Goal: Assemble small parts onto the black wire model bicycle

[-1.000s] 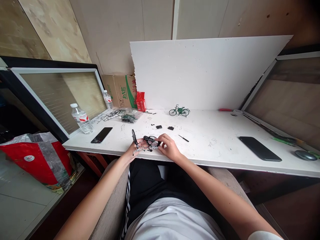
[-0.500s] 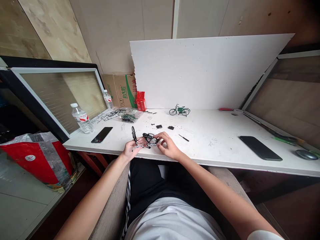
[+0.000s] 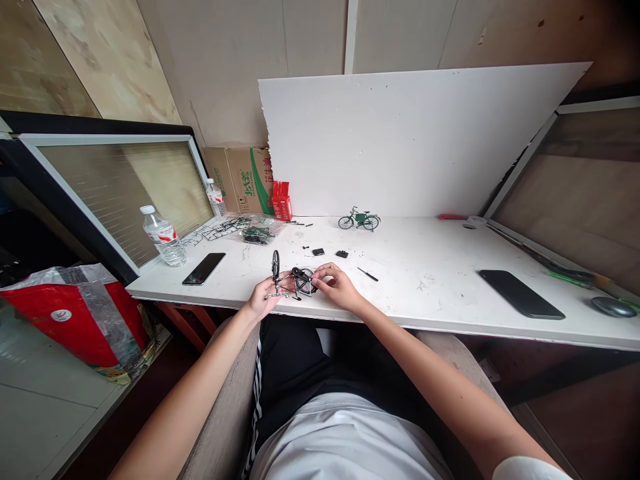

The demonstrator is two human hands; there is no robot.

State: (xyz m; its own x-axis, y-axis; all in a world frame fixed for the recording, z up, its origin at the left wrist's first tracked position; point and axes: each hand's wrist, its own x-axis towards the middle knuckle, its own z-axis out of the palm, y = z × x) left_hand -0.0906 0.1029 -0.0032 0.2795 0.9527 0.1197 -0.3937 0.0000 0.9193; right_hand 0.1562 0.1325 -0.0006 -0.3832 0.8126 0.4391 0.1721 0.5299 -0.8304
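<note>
A small black model bicycle (image 3: 303, 281) is held on its side just above the front edge of the white table. My left hand (image 3: 263, 298) is closed round its handlebar end, with the front wheel (image 3: 275, 264) sticking up beyond the fingers. At the other end, the thumb and fingers of my right hand (image 3: 336, 285) pinch the rear wheel area; the exact part between the fingertips is hidden. Beyond my hands lie two small black parts, a flat one (image 3: 319, 252) and a blockier one (image 3: 342, 254). A thin black screwdriver (image 3: 368, 274) rests right of them.
A finished green model bicycle (image 3: 359, 219) stands at the back. Left are a phone (image 3: 204, 269), a water bottle (image 3: 164, 237) and a plastic bag of parts (image 3: 260, 232). A dark phone (image 3: 521, 294) and a mouse (image 3: 613, 307) lie right. A white board (image 3: 420, 143) leans behind.
The model bicycle has turned slightly in my hands, its front wheel shifting right and more upright. My right fingers have closed in on the rear wheel area.
</note>
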